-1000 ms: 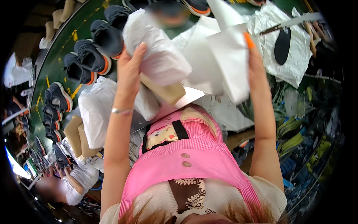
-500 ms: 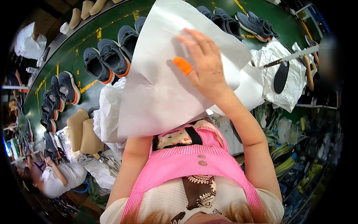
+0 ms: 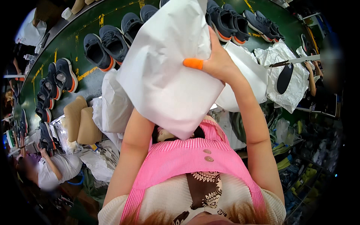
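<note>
A large sheet of white paper [image 3: 165,71] hangs creased in front of my apron, one corner pointing down over it. My right hand [image 3: 218,63] is closed on the sheet's right edge, an orange cover on its thumb lying across the front and the other fingers mostly behind. My left forearm [image 3: 138,131] runs up beneath the paper, which hides my left hand and its fingers. To the right of my right hand lies more white paper [image 3: 245,77] on the bench.
Dark grey shoes with orange-edged soles, such as this one [image 3: 114,43], line the green bench [image 3: 88,80]. Beige shoe-shaped forms [image 3: 84,122] stand at left beside crumpled white paper [image 3: 114,103]. A black insole [image 3: 285,78] lies on wrinkled paper at right. Another person [image 3: 58,170] is at lower left.
My right hand has gone from lying spread over the sheet to gripping its right edge. The paper has turned and bunched up, uncovering more of the white paper at right.
</note>
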The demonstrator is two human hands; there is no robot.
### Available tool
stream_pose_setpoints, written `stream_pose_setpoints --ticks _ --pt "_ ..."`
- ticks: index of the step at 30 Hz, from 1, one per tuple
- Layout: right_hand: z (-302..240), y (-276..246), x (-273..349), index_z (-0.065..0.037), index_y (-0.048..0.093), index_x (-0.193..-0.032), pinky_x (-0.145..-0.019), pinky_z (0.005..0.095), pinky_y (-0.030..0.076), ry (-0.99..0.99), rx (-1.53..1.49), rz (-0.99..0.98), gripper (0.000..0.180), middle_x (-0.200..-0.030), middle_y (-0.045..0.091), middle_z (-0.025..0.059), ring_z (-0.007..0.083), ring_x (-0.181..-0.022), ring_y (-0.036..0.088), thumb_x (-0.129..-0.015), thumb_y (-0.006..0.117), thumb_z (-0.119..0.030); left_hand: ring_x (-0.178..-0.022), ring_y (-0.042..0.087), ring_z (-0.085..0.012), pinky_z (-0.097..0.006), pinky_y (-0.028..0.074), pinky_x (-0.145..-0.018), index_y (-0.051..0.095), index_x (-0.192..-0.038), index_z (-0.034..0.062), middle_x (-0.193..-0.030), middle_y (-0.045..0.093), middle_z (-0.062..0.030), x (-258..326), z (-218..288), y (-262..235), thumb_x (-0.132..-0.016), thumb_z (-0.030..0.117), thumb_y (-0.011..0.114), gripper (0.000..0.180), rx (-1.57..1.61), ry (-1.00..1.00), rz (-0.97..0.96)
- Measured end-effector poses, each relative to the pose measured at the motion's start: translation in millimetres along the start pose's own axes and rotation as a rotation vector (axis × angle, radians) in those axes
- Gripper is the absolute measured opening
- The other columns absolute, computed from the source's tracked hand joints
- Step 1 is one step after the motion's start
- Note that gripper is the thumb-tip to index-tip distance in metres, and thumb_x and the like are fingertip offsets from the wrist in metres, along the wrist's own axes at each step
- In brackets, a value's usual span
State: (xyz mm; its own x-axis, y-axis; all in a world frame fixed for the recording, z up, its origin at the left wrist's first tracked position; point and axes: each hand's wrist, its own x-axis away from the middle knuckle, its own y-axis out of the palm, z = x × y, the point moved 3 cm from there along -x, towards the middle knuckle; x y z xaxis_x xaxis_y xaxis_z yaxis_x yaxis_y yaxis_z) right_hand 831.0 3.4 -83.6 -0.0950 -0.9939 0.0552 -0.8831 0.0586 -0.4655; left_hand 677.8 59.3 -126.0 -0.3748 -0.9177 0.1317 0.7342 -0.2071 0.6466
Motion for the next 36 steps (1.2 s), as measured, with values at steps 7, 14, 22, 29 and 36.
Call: stream_pose_setpoints --ticks 7,14,22,29,36 --pt "17 -23 12 -0.004 0.016 -0.145 -0.095 0.0361 0.045 0.114 0.034 0.239 0.109 -0.132 0.048 0.0208 0.0308 -0.117 0.053 -0.062 0.082 -0.028 -0.079 0.061 -0.0135 -0.028 0.051 -0.073 0.060 -0.110 -0.0033 -0.094 0.066 -0.0105 -22 87 -33 -0.093 0.017 0.055 0.028 -0.380 0.250 0.162" --pt "-30 -7 -5 -0.003 0.027 -0.138 -0.097 0.0376 0.042 -0.295 0.187 0.627 0.088 -0.124 0.051 0.0241 0.0349 -0.117 0.051 -0.069 0.076 -0.025 -0.112 0.054 -0.0161 -0.029 0.041 -0.094 0.055 -0.120 -0.0057 -0.122 0.057 -0.0172 4 27 7 -0.091 0.038 0.060 0.052 -0.757 0.360 -0.010" --pt "-6 38 0 0.001 0.032 -0.139 -0.096 0.0277 0.040 -0.127 -0.771 0.122 0.072 -0.129 0.050 0.0120 0.0161 -0.114 0.050 -0.089 0.061 -0.041 -0.088 0.062 -0.0122 -0.025 0.049 -0.080 0.057 -0.103 0.0025 -0.099 0.065 -0.0035 -21 33 15 -0.087 0.028 0.068 0.032 0.133 0.265 0.068" --pt "7 35 9 -0.002 0.047 -0.131 -0.087 0.0273 0.047 0.067 -1.133 -0.020 0.060 -0.117 0.058 0.0067 0.0133 -0.103 0.057 -0.098 0.037 -0.051 -0.105 0.057 -0.0146 -0.031 0.046 -0.092 0.054 -0.120 0.0024 -0.116 0.060 -0.0035 0 47 20 -0.087 0.039 0.065 0.050 -0.038 -0.011 -0.138" --pt "-24 34 17 -0.006 0.044 -0.136 -0.091 0.0262 0.044 0.192 -1.004 -0.048 0.052 -0.124 0.056 0.0035 0.0115 -0.109 0.055 -0.098 0.044 -0.041 -0.103 0.059 -0.0215 -0.036 0.046 -0.092 0.058 -0.114 0.0024 -0.110 0.062 -0.0099 -1 37 -15 -0.085 0.033 0.058 0.043 0.202 -0.140 -0.367"
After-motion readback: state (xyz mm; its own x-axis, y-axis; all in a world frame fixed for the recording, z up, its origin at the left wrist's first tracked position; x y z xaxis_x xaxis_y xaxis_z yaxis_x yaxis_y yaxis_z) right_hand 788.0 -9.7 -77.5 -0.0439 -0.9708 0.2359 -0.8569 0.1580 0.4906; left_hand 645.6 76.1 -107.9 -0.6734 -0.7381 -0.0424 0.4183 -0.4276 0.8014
